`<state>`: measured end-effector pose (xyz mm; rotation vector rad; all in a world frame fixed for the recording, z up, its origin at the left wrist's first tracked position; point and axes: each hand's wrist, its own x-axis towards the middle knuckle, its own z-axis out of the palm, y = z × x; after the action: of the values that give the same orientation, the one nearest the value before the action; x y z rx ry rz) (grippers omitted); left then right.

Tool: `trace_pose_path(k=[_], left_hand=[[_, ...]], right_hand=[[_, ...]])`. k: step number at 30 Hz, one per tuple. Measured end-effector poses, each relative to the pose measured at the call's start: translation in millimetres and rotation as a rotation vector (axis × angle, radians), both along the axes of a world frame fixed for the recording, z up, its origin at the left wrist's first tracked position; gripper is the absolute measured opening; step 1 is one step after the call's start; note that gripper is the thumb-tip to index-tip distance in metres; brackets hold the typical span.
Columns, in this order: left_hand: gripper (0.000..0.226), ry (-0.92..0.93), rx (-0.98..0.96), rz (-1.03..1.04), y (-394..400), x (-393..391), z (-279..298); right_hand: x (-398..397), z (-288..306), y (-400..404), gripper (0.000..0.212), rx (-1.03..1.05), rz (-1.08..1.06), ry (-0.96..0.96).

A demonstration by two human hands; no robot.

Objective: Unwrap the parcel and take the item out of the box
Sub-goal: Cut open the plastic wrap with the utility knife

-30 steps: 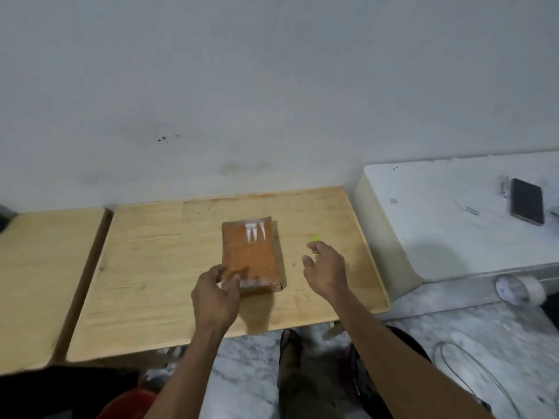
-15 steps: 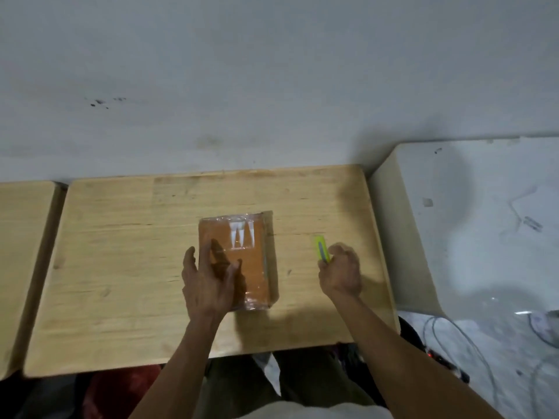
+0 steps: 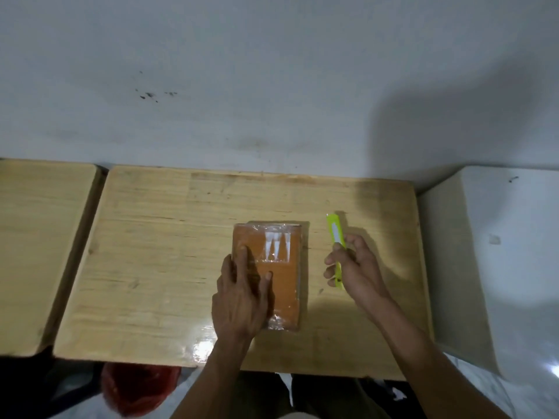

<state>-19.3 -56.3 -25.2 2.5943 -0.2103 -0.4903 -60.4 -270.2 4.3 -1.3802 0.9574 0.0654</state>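
Note:
An orange parcel (image 3: 279,267) wrapped in clear plastic lies flat near the middle of the wooden table (image 3: 157,267); it has a white marking near its far end. My left hand (image 3: 239,294) rests flat on the parcel's left half with the fingers spread, pressing it down. My right hand (image 3: 357,267) is just right of the parcel, above the table, closed around a lime-green utility knife (image 3: 335,234) whose far end points away from me. No blade shows.
A second wooden table (image 3: 36,252) stands to the left with a narrow gap between. A white unit (image 3: 496,252) adjoins on the right. A wall rises right behind the tables. A red plastic bag (image 3: 136,388) lies on the floor under the front edge.
My right hand picked up the green knife and raised it beside the parcel. My left hand shifted from the parcel's near corner to lie flat on top. The view tilted down.

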Motion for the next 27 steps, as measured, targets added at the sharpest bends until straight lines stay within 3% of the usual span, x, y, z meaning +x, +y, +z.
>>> trace_pose_path(k=[3,8,15,19,27], left_hand=[[0.07,-0.027,0.04,-0.02,2.4,-2.6,-4.8],[0.067,-0.051,0.076,-0.006,3.0,-6.0,-9.5],[0.067,-0.09,0.113,-0.004,3.5,-6.9,-16.6],[0.067,-0.094,0.102,-0.001,4.9,-6.7,-19.4],[0.067,-0.1,0.106,0.0,4.2,-6.2,-21.1]], right_hand=[[26.9,26.2,3.6,0.027,0.125,0.176,-0.103],[52.1,22.9,9.3,0.03,-0.112,0.453,-0.15],[68.8,-1.6,12.4,0.025,-0.414,0.632,-0.146],[79.0,-6.4,14.1,0.024,-0.474,0.724,-0.146],[97.0,-12.3,4.6,0.047,-0.597,1.051,-0.25]])
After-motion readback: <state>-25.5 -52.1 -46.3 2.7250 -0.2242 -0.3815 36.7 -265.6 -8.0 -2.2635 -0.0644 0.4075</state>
